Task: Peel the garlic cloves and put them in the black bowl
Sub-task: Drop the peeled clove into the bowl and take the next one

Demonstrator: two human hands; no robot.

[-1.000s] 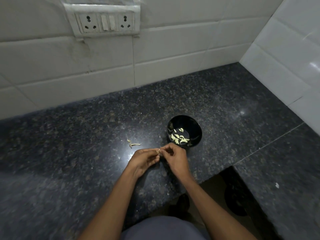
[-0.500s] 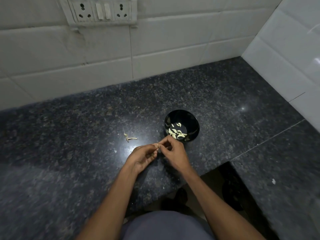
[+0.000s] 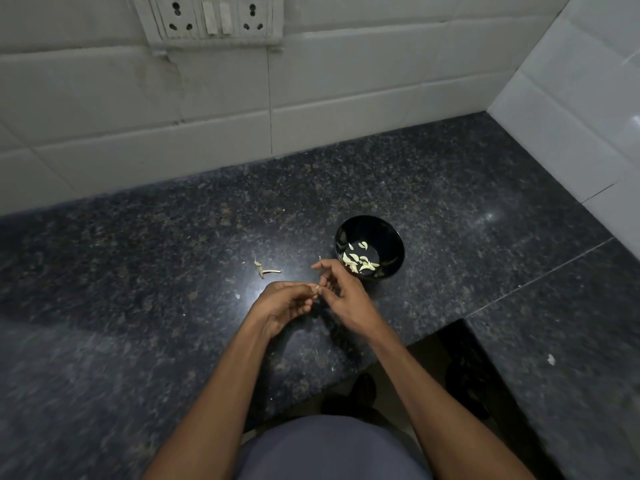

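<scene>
beside one black bowl (image 3: 394, 237), two hands (image 3: 284, 304) (image 3: 346, 296) pinching one garlic clove (image 3: 317, 288)

No readable text, label, brand or number shows anywhere; the socket plate (image 3: 211, 19) on the wall carries no marking.

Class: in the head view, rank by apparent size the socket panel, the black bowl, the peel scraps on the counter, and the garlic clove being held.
1. socket panel
2. black bowl
3. peel scraps
4. garlic clove, mostly hidden by fingers
</scene>
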